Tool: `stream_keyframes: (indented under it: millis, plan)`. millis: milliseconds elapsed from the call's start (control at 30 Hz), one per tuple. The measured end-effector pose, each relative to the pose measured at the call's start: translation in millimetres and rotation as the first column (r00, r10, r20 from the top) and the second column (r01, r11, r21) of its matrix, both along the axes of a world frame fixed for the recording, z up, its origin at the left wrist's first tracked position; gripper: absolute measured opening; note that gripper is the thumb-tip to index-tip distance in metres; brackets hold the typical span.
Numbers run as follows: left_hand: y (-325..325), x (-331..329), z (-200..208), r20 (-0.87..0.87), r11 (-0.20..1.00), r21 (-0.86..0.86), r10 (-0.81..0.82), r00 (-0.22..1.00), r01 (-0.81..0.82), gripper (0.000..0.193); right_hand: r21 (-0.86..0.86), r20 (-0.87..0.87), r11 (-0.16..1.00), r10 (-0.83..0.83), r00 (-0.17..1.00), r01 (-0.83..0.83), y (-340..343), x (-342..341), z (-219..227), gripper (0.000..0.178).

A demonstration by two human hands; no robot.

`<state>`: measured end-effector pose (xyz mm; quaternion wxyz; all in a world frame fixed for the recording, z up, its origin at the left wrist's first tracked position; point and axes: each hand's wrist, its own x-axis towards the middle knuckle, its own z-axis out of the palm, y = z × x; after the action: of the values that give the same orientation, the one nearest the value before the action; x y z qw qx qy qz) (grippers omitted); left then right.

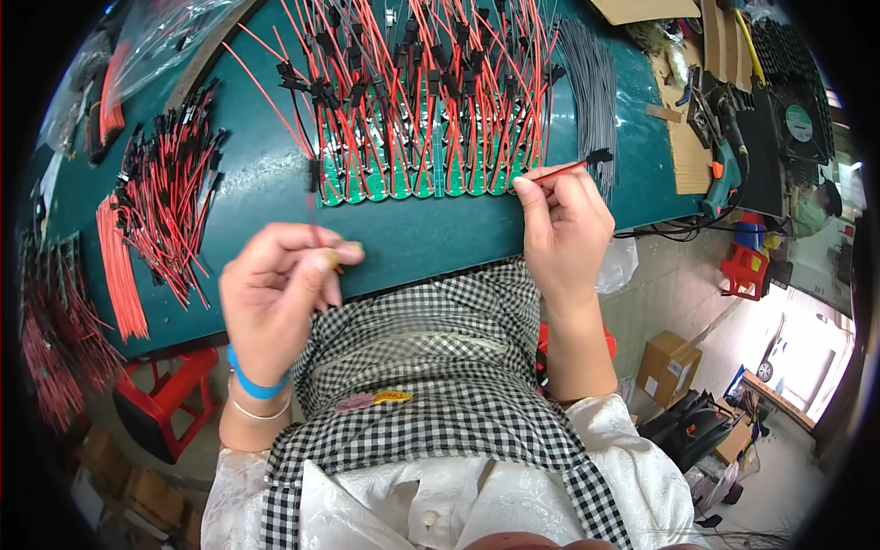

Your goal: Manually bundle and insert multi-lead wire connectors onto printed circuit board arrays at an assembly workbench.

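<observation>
leads [314,174] are pinched in left hand [275,289] and right hand [570,220]; green boards [376,190] appear largely wired; a loose pile [170,188] is seemingly left.

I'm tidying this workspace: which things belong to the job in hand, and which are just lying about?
Likely the job:
Left hand, holding a connector lead
Right hand, holding a red-and-black lead
Green circuit boards
Piled connector leads

Likely just lying about:
Teal tool
Cardboard box on the floor
</observation>
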<state>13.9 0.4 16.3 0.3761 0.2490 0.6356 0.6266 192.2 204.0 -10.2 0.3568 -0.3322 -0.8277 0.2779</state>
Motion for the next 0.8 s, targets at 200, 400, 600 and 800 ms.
stream_keyframes:
  millis: [200, 400, 600, 800]
  plan:
    - [22, 20, 2, 0.144, 0.980, 0.005, -0.196, 0.970, 0.197, 0.009, 0.033, 0.097, 0.999, -0.034, 0.995, 0.031, 0, -8, 4, 0.016]
    - [36, 33, -6, 0.236, 0.964, 0.106, -0.262, 0.936, 0.243, 0.012, -0.066, -0.028, 0.998, -0.012, 1.000, 0.010, -4, -1, 2, 0.016]
    - [40, 41, -5, 0.132, 0.911, 0.055, -0.412, 0.902, 0.408, 0.013, -0.540, -0.422, 0.661, 0.324, 0.847, -0.521, -29, 11, 32, 0.011]
    - [40, 49, -5, -0.216, 0.915, -0.028, -0.399, 0.891, 0.403, 0.009, -0.565, -0.275, 0.696, 0.348, 0.896, -0.444, -36, 27, 32, 0.009]
